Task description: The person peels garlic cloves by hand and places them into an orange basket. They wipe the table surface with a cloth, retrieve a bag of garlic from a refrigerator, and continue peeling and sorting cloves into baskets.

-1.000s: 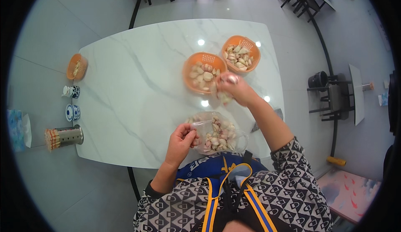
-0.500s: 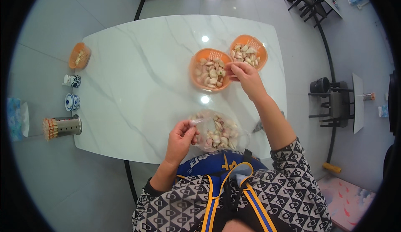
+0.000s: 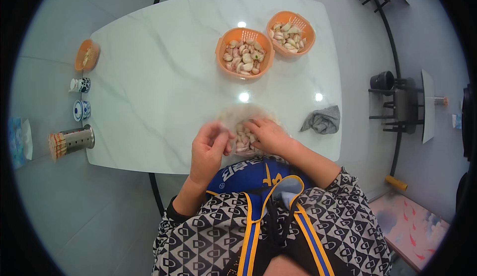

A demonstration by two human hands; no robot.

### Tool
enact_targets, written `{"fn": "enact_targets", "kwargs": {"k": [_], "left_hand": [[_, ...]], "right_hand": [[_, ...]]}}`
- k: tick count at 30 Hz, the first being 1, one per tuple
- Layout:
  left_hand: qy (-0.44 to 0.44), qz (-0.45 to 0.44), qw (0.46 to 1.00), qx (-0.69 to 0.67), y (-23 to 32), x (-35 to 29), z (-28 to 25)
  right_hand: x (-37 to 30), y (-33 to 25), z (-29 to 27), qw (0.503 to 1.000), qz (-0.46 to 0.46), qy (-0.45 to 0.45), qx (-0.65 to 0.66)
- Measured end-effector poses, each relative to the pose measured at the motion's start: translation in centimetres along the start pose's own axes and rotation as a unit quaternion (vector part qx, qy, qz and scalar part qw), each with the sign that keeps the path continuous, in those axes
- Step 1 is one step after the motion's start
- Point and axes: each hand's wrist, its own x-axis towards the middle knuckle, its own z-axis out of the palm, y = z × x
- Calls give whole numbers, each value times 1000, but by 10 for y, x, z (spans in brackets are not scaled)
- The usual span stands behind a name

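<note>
A clear plastic bag [image 3: 237,112] of garlic cloves [image 3: 243,141] lies at the table's near edge, in front of me. My left hand [image 3: 211,144] pinches the bag's left rim between bent fingers and thumb. At the bag's mouth, my right hand [image 3: 271,136] reaches in over the cloves with its fingers stretched and apart; its fingertips touch the cloves. Farther off, an orange plastic basket [image 3: 219,47] holds several pinkish-white cloves. Touching it on the right is a second orange basket [image 3: 310,30], also with garlic in it.
A crumpled grey cloth [image 3: 322,120] lies at the table's right. Along the left edge stand another orange basket [image 3: 94,52], a blue-and-white pot [image 3: 85,85], a lidded jar [image 3: 82,110] and a metal holder of chopsticks [image 3: 79,138]. The marble-patterned table [image 3: 149,92] has rounded corners.
My right hand has come back from the baskets into the bag of garlic. My left hand stays at the bag's rim. The view has tilted, so the table sits higher in the picture.
</note>
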Motion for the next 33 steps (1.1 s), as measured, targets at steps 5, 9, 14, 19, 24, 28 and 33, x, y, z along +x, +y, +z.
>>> {"fn": "enact_targets", "kwargs": {"k": [5, 9, 14, 19, 24, 28, 33], "left_hand": [[1, 1, 1000, -1, 1, -2, -4], [0, 4, 1000, -3, -1, -1, -5], [3, -3, 1000, -1, -2, 1, -8], [-4, -14, 1000, 5, -4, 5, -8], [-1, -25, 999, 22, -6, 7, -7], [-11, -22, 1000, 10, -7, 9, -9], [-12, -29, 999, 2, -9, 11, -12]], "right_hand": [[5, -6, 7, 998, -31, -11, -60], [10, -13, 10, 996, -44, -4, -80], [5, -10, 16, 993, -46, -31, -100], [11, -7, 25, 996, -9, -45, -80], [22, 3, 31, 997, 27, -53, -51], [25, 11, 30, 1000, 5, -9, 14], [30, 7, 13, 991, 21, 12, 131]]}}
